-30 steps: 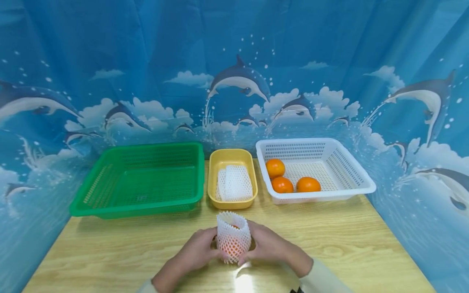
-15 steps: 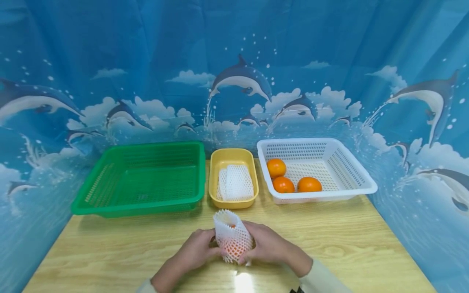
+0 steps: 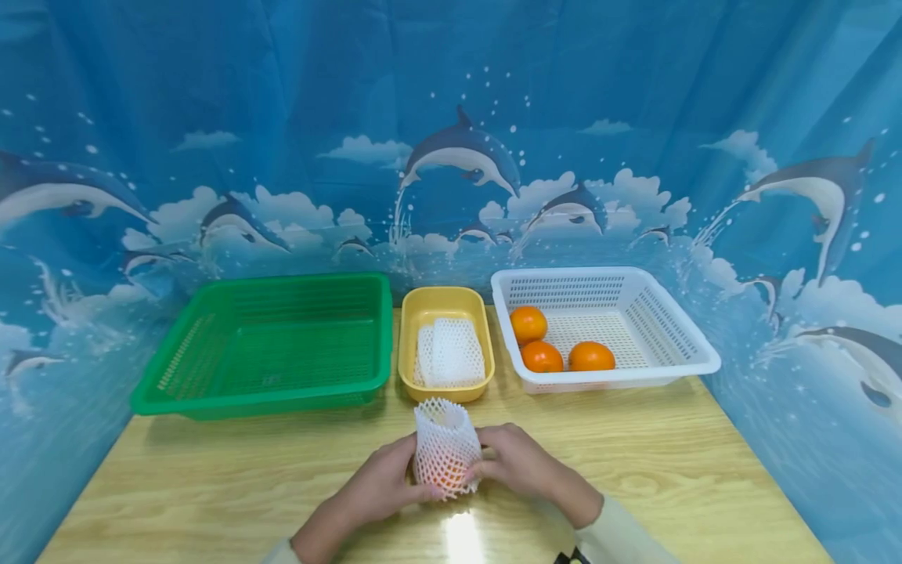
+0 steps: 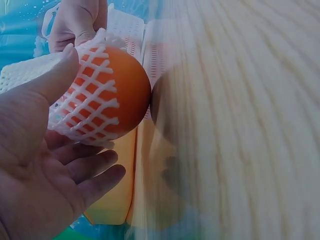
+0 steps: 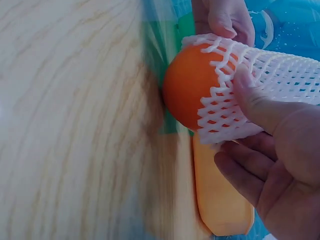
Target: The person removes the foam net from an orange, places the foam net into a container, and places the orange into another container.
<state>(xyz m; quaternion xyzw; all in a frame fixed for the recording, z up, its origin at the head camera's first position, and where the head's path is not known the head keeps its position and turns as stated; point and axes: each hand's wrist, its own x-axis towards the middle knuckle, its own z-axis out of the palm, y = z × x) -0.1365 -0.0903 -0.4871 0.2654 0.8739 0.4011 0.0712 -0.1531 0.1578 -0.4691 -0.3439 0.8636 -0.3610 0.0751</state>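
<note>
A white foam fruit net stands upright near the table's front, its open mouth upward. The orange sits in its lower end, with the bottom of the fruit bare below the net's edge and right at the tabletop in both wrist views. On the left side, my left hand holds the net, thumb in front and fingers behind. From the opposite side my right hand pinches it, with the thumb pressed on the mesh over the fruit. The net's upper part rises loose above the orange.
Behind the hands stands a yellow tray with folded foam nets in it. A green basket is at the left. The white basket at the right holds three oranges. A dolphin-print curtain hangs behind the table.
The net, which leaned left half a second ago, now stands straighter, with its mouth slightly higher. The fingers of my right hand have shifted a little on it. The baskets have stayed put.
</note>
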